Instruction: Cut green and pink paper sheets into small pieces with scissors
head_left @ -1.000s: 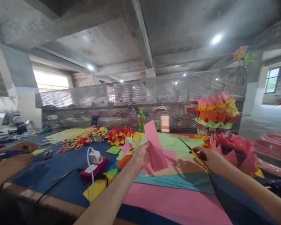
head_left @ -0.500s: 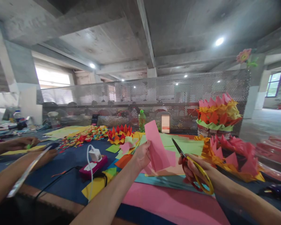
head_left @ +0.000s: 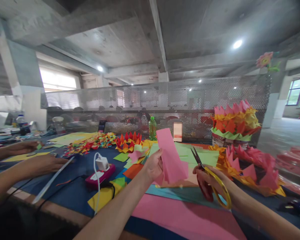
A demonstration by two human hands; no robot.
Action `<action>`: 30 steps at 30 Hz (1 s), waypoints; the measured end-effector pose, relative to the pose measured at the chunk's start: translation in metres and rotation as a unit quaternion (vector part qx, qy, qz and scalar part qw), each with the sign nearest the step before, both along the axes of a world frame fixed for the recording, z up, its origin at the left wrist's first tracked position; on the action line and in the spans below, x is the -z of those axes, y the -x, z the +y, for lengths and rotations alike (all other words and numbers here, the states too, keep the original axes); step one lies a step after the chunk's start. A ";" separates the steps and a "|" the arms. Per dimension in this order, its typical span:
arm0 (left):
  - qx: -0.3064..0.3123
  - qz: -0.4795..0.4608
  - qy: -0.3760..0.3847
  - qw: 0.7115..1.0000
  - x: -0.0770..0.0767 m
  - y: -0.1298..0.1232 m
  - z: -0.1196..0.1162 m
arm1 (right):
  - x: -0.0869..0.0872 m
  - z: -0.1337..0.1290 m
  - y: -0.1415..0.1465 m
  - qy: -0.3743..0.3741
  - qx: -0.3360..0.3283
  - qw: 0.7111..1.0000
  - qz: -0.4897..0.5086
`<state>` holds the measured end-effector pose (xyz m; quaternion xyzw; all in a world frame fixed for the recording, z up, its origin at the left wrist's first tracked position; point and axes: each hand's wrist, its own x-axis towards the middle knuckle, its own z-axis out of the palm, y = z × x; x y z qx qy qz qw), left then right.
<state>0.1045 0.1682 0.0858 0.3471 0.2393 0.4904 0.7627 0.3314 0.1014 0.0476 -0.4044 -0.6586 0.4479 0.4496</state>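
Note:
My left hand is closed on a pink paper strip, held upright above the stacked sheets. To its right, my right hand grips a pair of scissors with one red and one yellow handle. The blades point up and away, slightly parted, and do not touch the strip. Beneath both hands lie a large pink sheet, a teal sheet and light green sheets.
Folded pink and yellow paper petals lie at right, below a tiered paper lotus. A purple power strip with a white charger stands left. Loose folded paper pieces lie behind it. Another person's hands work at far left.
My right hand has moved slightly right with the scissors, whose blades have parted. The pink strip has turned a little in my left hand. The other person's near hand has shifted right.

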 end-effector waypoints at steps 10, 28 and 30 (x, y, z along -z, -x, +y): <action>0.015 -0.013 0.002 1.000 -0.003 -0.013 -0.017 | -0.004 -0.004 0.006 -0.001 0.049 0.999 0.017; 0.074 -0.038 -0.043 0.996 0.005 -0.030 -0.033 | -0.003 -0.007 0.008 0.022 0.092 0.995 0.020; 0.060 -0.029 -0.060 0.996 0.006 -0.030 -0.033 | -0.003 -0.006 0.007 0.017 0.101 0.995 0.007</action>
